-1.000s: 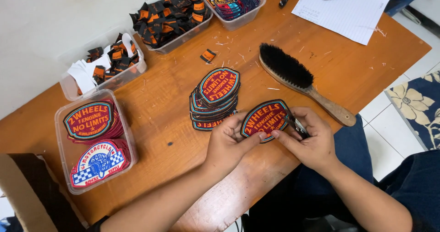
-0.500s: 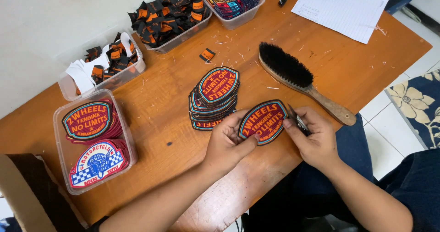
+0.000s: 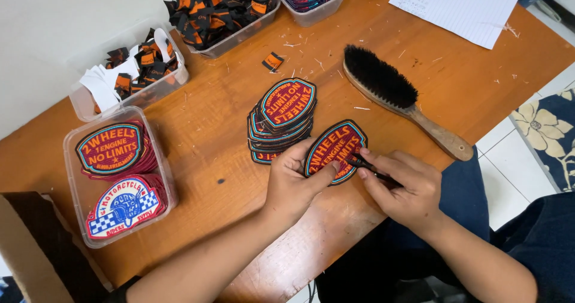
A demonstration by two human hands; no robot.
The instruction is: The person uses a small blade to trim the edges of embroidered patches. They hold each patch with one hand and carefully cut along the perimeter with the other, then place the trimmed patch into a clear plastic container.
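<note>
Two hands hold one embroidered patch at the table edge

The left hand [image 3: 294,183] pinches the oval patch [image 3: 334,151] by its lower left rim; the right hand [image 3: 402,186] is closed on a thin dark tool [image 3: 370,168] touching its right rim. Left of it lies one patch stack [image 3: 281,118], upper right one brush [image 3: 400,99], and four plastic trays [image 3: 75,177] around the top and left of the frame

Left hand [image 3: 296,183]: forearm enters from the lower left, wrist straight, back of hand up, fingers curled inward with the thumb stretched toward the right in a pinch. Right hand [image 3: 400,186]: forearm enters from the lower right, sleeve dark, fingers bunched and closed in a fine grip, fingertips close to the left thumb.
</note>
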